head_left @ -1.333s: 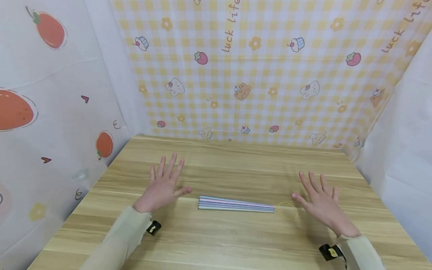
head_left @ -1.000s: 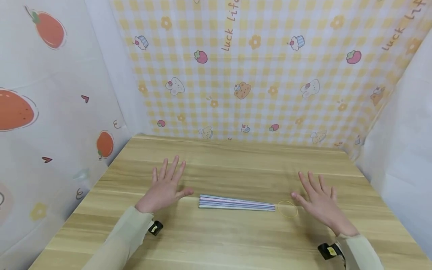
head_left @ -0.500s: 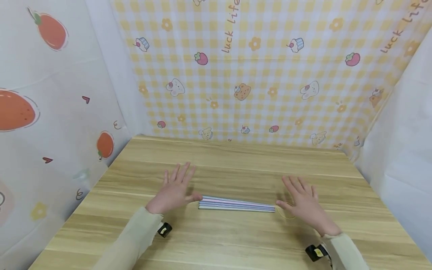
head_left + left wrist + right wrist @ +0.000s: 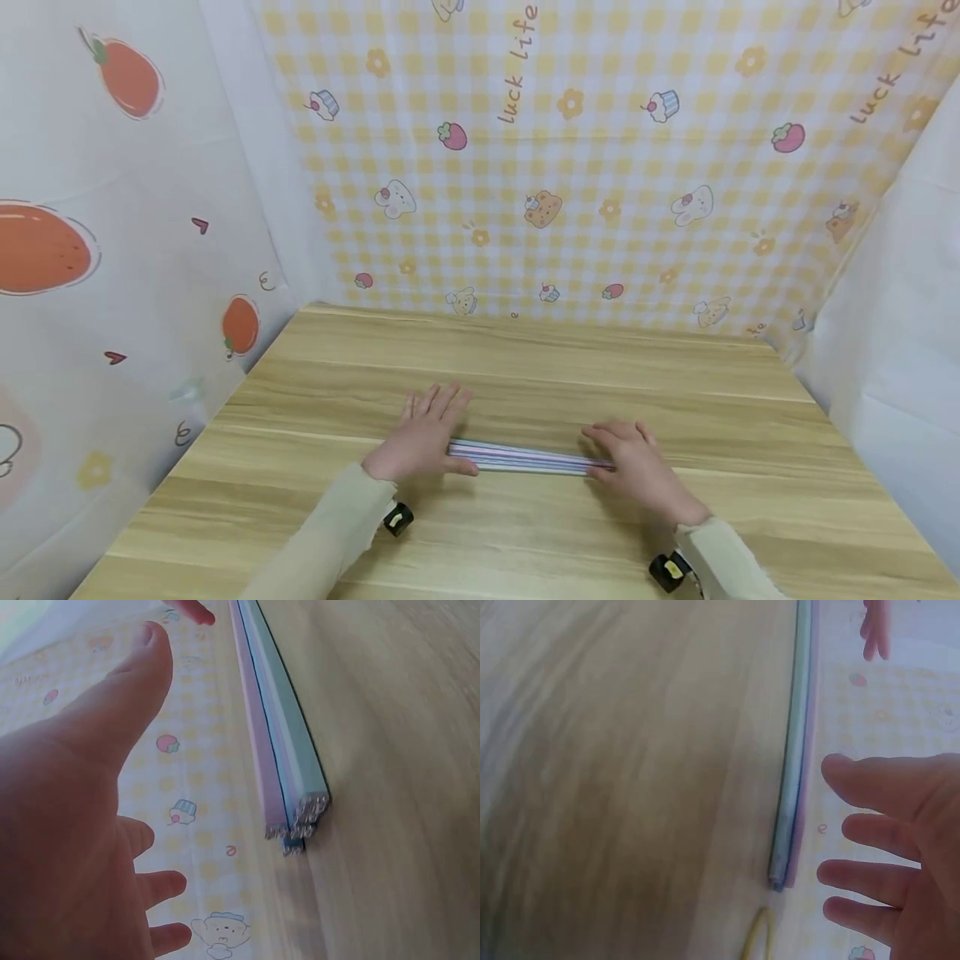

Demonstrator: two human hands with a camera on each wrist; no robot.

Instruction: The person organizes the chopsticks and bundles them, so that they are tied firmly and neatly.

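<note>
A bundle of long, thin pastel sticks (image 4: 532,460) in pink, blue and pale green lies crosswise on the wooden table. My left hand (image 4: 414,443) hovers over its left end, fingers spread and thumb apart; in the left wrist view the grey, rough ends of the sticks (image 4: 289,750) show beside the hand. Over the right end is my right hand (image 4: 643,473), with fingers bent loosely. The right wrist view shows a gap between its fingers and the sticks (image 4: 790,772). A yellow rubber band (image 4: 759,937) lies just past that end; my right hand hides it in the head view.
The wooden tabletop (image 4: 495,550) stretches around the bundle. A yellow checked cloth (image 4: 570,167) hangs behind it, with white sheets at the left (image 4: 172,208) and right (image 4: 892,317). A black wrist camera (image 4: 667,572) sits under the right sleeve.
Both hands have come inward and lower, the left moving right and the right moving left, to the two ends of the bundle. The right fingers have bent from spread. The sticks stay put.
</note>
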